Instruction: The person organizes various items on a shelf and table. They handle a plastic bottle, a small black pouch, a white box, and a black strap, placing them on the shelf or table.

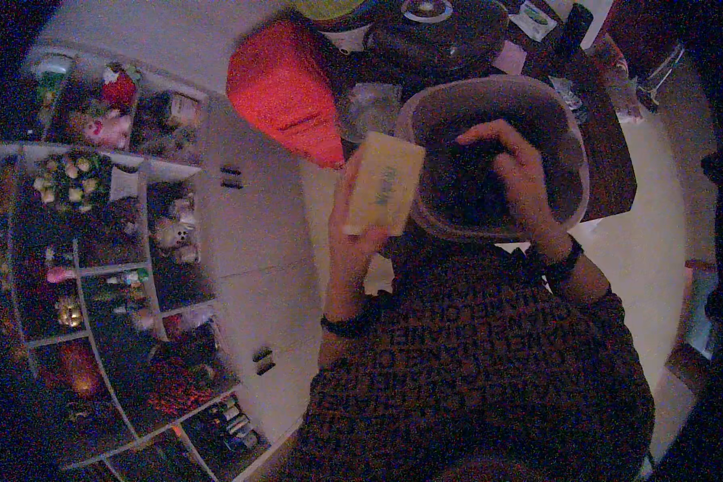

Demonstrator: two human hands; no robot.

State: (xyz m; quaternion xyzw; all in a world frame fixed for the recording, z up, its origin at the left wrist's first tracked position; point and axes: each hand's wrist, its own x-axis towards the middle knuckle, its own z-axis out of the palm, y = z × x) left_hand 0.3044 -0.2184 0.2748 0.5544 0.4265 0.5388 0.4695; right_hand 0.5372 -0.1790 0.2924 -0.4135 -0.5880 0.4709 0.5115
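My left hand [361, 235] grips a pale yellow rectangular block or box [387, 184] that bears dark writing, at the left rim of a large plastic tub [578, 156]. Over the tub's dark inside is my right hand [521, 175], its index finger bent to the left and its other fingers curled; I see nothing held in it. What lies deep in the tub is too dark to make out. Just behind the yellow block sits a clear plastic container or bag [370, 108].
A red cloth bag or cushion [286, 90] lies left of the tub. Behind stands a dark round lidded vessel [446, 39] on the dark wooden table [611, 175]. Along the left, a white shelf unit [114, 265] holds figurines, flowers and small ornaments.
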